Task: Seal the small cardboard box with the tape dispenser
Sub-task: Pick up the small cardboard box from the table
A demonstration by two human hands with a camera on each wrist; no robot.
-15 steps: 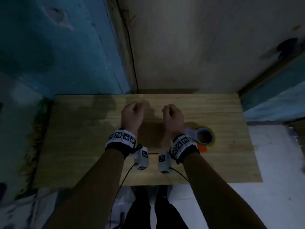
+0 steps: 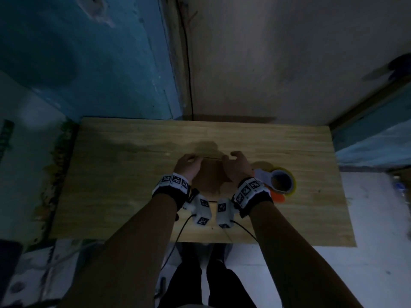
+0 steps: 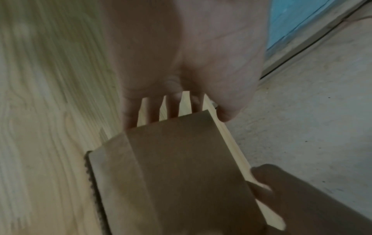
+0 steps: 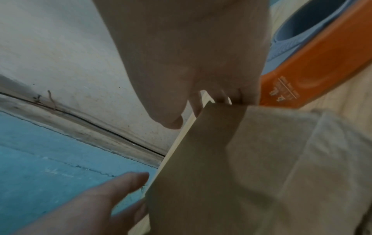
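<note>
Between my two hands, at the middle of the wooden surface (image 2: 133, 174), sits the small cardboard box (image 2: 210, 176), brown and dim in this light. My left hand (image 2: 188, 166) is at the box's 9 o'clock side; the left wrist view shows my palm above the box top, the four fingers (image 3: 153, 111) running nearly straight down behind its far edge, and my thumb just past the corner. I cannot tell for certain whether the fingertips press the far wall, since the box hides them. My right hand (image 2: 236, 166) is at the box's 3 o'clock side, fingers bent over the far edge and thumb hanging free just off the corner; how firmly it clasps the cardboard I cannot tell either. A paler strip (image 3: 120, 167) runs down the near face of the box, and a rough, jagged cardboard edge shows at its left side in the left wrist view.

At 3 o'clock from the box, just beside my right wrist, the tape dispenser (image 2: 278, 185) lies on the surface: an orange body, a pale blue-grey part, and a yellowish roll of tape whose open core faces up. Neither hand touches it.

At 12 o'clock a pale wall (image 2: 278, 63) meets a blue wall (image 2: 100, 63), with a dark cable (image 2: 189, 74) running down the corner between them.
</note>
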